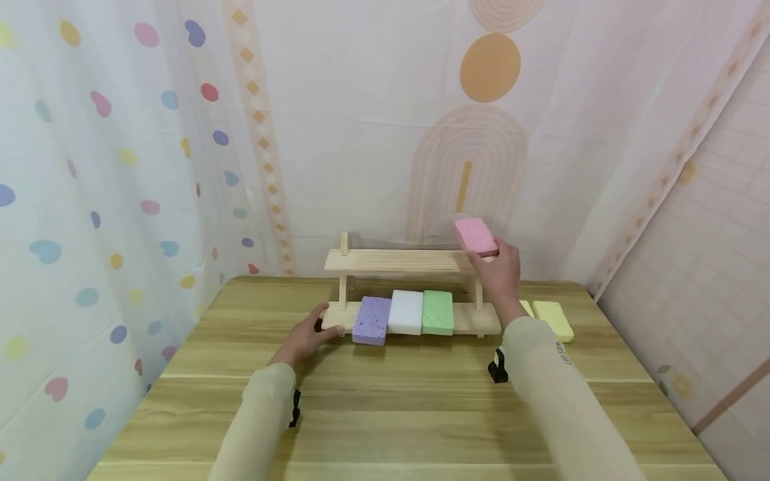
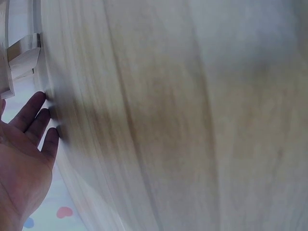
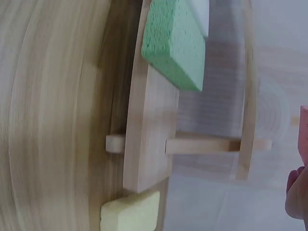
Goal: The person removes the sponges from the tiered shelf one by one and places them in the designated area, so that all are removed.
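Note:
My right hand [image 1: 499,270] holds a pink sponge [image 1: 476,235] above the right end of the top shelf of a two-tier wooden rack [image 1: 397,260]. In the right wrist view only an edge of that pink sponge [image 3: 303,132] and some fingertips show. My left hand [image 1: 305,339] grips the left end of the lower shelf, thumb at its front edge; its other fingertips touch the table in the left wrist view. On the lower shelf a purple sponge [image 1: 371,321], a white sponge [image 1: 406,312] and a green sponge [image 1: 438,312] lean side by side, the purple one jutting past the front edge.
Two yellow sponges lie on the wooden table [image 1: 397,414] right of the rack; one yellow sponge [image 1: 553,321] is plain to see, the other mostly hidden by my right wrist. A patterned curtain [image 1: 361,133] hangs close behind the rack.

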The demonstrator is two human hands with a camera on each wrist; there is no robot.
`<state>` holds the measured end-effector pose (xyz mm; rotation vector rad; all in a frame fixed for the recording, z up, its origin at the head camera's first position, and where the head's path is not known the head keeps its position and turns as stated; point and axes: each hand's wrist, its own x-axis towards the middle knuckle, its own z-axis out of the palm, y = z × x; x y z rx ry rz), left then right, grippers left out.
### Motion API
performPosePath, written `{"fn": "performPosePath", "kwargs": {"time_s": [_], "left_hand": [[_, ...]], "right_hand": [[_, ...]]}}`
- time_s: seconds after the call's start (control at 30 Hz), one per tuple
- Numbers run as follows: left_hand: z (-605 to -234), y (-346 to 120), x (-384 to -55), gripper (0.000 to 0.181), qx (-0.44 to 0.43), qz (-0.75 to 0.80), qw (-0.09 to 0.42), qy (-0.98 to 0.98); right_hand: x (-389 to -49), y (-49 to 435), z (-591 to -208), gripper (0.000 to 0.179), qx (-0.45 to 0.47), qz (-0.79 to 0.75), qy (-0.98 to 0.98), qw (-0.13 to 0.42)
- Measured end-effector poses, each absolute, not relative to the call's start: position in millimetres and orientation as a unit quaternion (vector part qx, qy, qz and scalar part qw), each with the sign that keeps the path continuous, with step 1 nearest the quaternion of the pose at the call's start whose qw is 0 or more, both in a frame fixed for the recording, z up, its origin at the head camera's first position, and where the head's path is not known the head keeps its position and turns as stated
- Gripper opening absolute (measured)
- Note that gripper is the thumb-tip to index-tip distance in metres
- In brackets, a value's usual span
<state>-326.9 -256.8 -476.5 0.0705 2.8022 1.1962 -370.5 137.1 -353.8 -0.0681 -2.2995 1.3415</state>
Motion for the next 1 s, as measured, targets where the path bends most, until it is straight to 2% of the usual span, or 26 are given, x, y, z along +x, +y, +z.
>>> {"fn": "performPosePath", "kwargs": {"time_s": [0.53,1.0], "left_hand": [[-481.7,-262.1,-331.3,0.091,0.028,0.38,0.049,0.923],[-476.4,-261.6,-329.3,0.088,0.032,0.369,0.047,0.928]], "right_hand": [[-366.8,207.2,-358.9,0.067,-0.063,0.494,-0.827,0.262],[-350.6,273.3,-375.1,0.074,-0.125,0.512,-0.815,0.24]]}}
